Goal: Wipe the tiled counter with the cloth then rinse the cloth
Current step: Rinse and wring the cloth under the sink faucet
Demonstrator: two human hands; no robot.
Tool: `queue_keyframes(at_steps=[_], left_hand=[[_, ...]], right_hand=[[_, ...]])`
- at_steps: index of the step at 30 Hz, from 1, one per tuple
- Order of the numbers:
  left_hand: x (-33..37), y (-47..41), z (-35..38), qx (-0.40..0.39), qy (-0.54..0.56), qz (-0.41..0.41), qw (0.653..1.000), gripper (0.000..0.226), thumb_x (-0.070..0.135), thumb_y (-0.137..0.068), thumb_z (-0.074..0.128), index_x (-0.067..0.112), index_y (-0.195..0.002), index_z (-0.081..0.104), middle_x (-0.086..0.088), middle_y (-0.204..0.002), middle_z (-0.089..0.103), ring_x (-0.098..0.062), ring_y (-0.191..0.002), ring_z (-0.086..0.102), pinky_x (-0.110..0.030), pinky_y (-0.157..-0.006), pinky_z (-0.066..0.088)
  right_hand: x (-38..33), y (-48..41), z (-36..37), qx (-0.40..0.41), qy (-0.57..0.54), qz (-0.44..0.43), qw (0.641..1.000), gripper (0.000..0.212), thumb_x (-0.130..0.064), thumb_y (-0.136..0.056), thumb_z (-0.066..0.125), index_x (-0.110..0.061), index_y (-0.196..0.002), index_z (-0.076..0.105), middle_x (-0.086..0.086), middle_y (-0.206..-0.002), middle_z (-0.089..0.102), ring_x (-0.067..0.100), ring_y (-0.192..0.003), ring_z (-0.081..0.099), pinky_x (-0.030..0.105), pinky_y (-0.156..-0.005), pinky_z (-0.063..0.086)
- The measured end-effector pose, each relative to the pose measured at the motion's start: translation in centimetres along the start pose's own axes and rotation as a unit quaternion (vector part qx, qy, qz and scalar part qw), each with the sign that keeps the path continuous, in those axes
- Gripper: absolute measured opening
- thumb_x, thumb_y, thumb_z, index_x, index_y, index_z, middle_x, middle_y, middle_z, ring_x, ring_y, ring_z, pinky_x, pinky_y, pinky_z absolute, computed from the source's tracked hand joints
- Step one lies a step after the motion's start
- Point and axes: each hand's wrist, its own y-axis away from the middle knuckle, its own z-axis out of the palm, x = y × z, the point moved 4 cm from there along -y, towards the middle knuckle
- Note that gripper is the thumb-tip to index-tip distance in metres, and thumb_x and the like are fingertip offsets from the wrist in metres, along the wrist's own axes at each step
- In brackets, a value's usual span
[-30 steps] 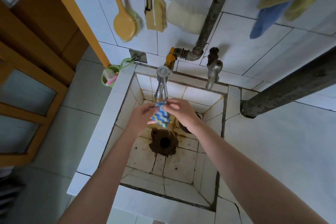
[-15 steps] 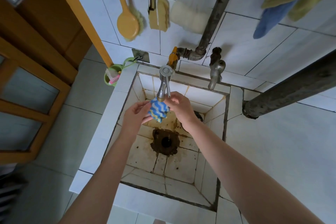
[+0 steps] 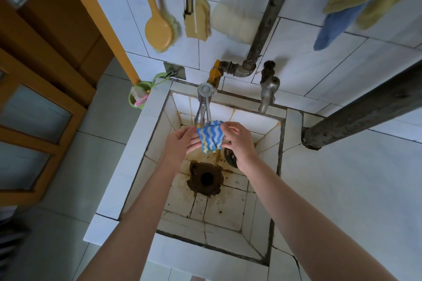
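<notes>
head view: blue, white and yellow wavy-striped cloth (image 3: 210,136) is hanging bunched just under the spout of the chrome lever tap (image 3: 204,105), over the stained tiled sink basin (image 3: 228,207). both hands are pinching it: left hand (image 3: 180,143) on its left edge, right hand (image 3: 237,140) on its right edge, equally near. long axis is running vertical, free end pointing down toward the rusty drain hole (image 3: 206,179). water flow: can't tell.

2 bare forearms, left hand (image 3: 180,143), right hand (image 3: 239,141), no sleeves

Cloth (image 3: 210,136) between both hands, under tap (image 3: 204,107)
</notes>
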Motion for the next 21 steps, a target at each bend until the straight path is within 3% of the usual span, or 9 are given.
queue_keyframes(at_steps=[8, 13, 21], left_hand=[[-0.3, -0.3, -0.5, 0.003, -0.011, 0.012, 1.0, 0.025, 0.01, -0.093, 0.052, 0.0, -0.115, 0.059, -0.011, -0.106, 0.069, -0.016, -0.094, 0.069, -0.021, -0.081, 0.055], [0.0, -0.2, -0.9, 0.014, -0.002, 0.031, 0.999, 0.018, 0.006, -0.092, 0.053, 0.011, -0.106, 0.062, -0.004, -0.097, 0.069, -0.008, -0.084, 0.069, -0.02, -0.08, 0.055], [0.3, -0.2, -0.5, 0.017, -0.005, 0.026, 0.999, 0.015, 0.003, -0.092, 0.053, 0.008, -0.103, 0.061, -0.008, -0.096, 0.069, -0.01, -0.079, 0.07, -0.02, -0.073, 0.056]], right_hand=[[-0.3, -0.2, 0.8, 0.01, -0.04, 0.017, 0.999, 0.008, -0.022, -0.092, 0.057, -0.014, -0.095, 0.057, 0.01, -0.11, 0.061, 0.023, -0.104, 0.061, 0.024, -0.069, 0.054], [-0.9, -0.7, 1.8, 0.002, -0.04, 0.007, 0.999, 0.006, -0.021, -0.092, 0.058, -0.016, -0.091, 0.057, 0.015, -0.113, 0.061, 0.026, -0.106, 0.061, 0.024, -0.068, 0.055], [-0.4, -0.5, 1.2, 0.001, -0.039, 0.026, 0.999, 0.014, -0.022, -0.093, 0.057, -0.011, -0.102, 0.057, 0.014, -0.116, 0.061, 0.024, -0.104, 0.062, 0.02, -0.064, 0.052]])
